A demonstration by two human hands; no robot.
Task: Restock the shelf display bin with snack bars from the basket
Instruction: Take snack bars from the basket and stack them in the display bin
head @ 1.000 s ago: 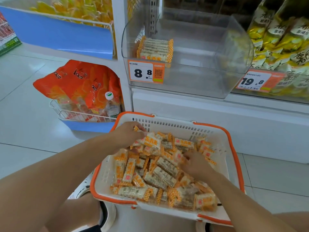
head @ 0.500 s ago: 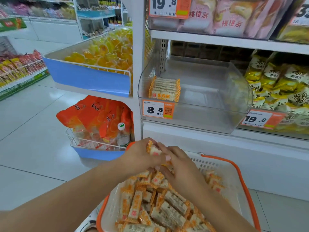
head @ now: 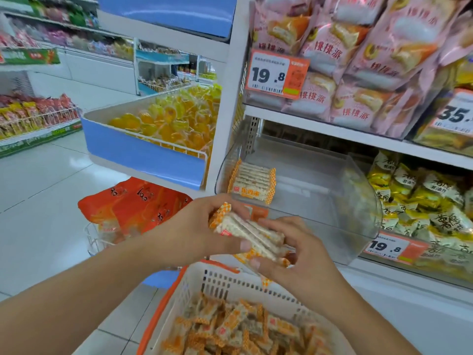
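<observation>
Fingers (head: 217, 210) of the left hand (head: 194, 234) were curled round the near end of a small bundle of snack bars (head: 249, 233), thumb underneath. Right hand (head: 294, 254) gripped the other end of the same bundle, its fingers wrapped round the far side. Both hands held the bundle above the back rim of the basket (head: 204, 280) and just in front of the display bin (head: 320, 201).

Relative to the bin: one neat row of bars (head: 253, 181) stood against its left wall; the rest of its floor, to the right of that row, showed no bars. Below and in front of the bin, the basket held a large loose heap of bars (head: 243, 331).

Judgement: restocking was at an early stage. One row placed, one bundle in hand not yet in the bin, most of the stock left in the basket. Remaining: set this bundle beside the standing row, then repeat across the bin.
</observation>
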